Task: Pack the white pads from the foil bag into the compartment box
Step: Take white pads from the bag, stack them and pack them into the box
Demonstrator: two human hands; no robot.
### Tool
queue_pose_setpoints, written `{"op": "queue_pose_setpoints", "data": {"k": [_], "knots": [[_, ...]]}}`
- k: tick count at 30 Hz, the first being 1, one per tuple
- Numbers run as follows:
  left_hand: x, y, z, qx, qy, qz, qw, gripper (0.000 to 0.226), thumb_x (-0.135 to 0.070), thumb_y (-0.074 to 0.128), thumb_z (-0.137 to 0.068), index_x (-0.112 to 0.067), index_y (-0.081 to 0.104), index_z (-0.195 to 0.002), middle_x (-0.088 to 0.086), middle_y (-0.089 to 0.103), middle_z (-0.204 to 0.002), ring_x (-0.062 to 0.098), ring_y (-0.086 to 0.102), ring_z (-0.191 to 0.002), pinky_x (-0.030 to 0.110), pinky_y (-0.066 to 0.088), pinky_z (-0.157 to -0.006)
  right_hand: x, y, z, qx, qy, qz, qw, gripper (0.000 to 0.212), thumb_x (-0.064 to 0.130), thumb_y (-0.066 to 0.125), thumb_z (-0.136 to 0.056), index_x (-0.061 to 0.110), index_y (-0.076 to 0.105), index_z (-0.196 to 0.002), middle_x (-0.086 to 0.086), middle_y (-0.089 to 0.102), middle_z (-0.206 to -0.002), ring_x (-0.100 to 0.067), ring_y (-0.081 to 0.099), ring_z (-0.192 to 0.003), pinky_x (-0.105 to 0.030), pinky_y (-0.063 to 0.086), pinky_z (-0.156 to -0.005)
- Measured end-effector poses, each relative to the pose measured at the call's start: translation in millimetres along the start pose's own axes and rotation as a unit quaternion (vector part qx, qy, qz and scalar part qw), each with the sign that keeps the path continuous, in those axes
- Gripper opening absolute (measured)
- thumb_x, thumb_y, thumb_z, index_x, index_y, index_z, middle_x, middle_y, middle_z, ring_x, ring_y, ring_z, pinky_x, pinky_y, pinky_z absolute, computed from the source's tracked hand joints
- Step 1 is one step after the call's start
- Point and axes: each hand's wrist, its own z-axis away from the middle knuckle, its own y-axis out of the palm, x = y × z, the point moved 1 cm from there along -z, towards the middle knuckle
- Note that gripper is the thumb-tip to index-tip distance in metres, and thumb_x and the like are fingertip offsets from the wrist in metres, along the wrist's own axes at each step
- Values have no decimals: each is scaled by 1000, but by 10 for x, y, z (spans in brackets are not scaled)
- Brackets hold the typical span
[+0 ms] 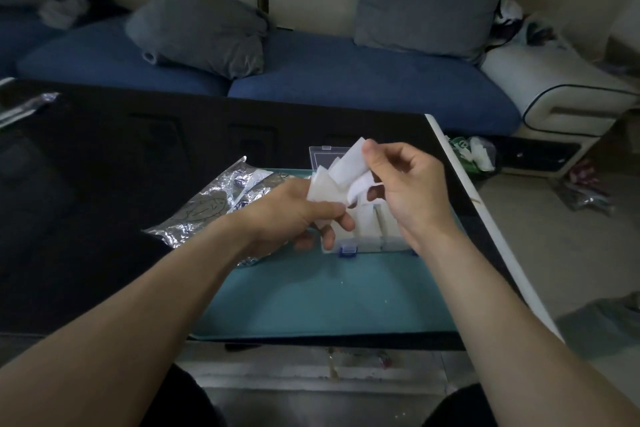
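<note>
Fingers point(341, 218) of the left hand point(294, 211) clench a fanned bunch of white pads point(329, 189) from below, while the right hand point(405, 184) pinches the top pad point(349, 159) between thumb and forefinger, peeling it away. All this hangs just above the open box point(367, 232), which sits on a teal mat point(311, 291) on the dark surface point(104, 184); the foil bag point(211, 204) lies crumpled just left of it. Several compartments already look filled with white. The pads look thin, soft and floppy, curling at the edges. They may cling together, so two could lift at once, or the loosely held bunch could slip and scatter over the box.
</note>
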Motion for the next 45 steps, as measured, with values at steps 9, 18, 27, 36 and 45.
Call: {"op": "queue_pose_setpoints", "data": {"k": [9, 18, 27, 36, 45], "knots": [[33, -31, -25, 1, -16, 90, 996, 18, 0, 47, -96, 3, 59, -108, 14, 67, -89, 23, 55, -56, 21, 28, -41, 6, 84, 44, 33, -58, 58, 996, 19, 19, 86, -80, 17, 69, -87, -1, 75, -80, -18, 74, -67, -30, 58, -62], [74, -69, -22, 1, 8, 19, 1000, 22, -20, 50, -102, -3, 62, -106, 11, 67, -86, 21, 53, -55, 22, 27, -41, 34, 83, 69, 67, -41, 76, 994, 22, 35, 78, -86, 16, 68, -89, -4, 75, -88, -22, 76, -81, -48, 63, -69], [64, -75, -37, 26, -4, 138, 990, 21, -12, 45, -103, -2, 62, -106, 9, 62, -80, 18, 48, -52, 20, 22, -35, 126, -122, -9, 116, 105, -146, 977, 21, 31, 81, -73, 15, 69, -82, 1, 65, -70, -10, 51, -56, -22, 39, -49], [-27, -88, 3, 174, -29, 254, 951, 48, -35, 46, -90, -4, 54, -126, 21, 58, -96, 33, 57, -78, 33, 43, -57, -25, -87, -29, 152, -43, 99, 982, 25, 22, 85, -77, 21, 75, -100, 10, 70, -82, -8, 60, -72, -22, 53, -71], [2, -2, -85, 69, -81, 336, 936, 19, -29, 58, -89, -12, 64, -96, 10, 57, -100, 27, 61, -89, 45, 57, -79, -13, -13, 117, 333, -15, 157, 929, 103, 19, 90, -71, 38, 30, -153, 13, 48, -145, 0, 56, -125, -22, 53, -92]]}}
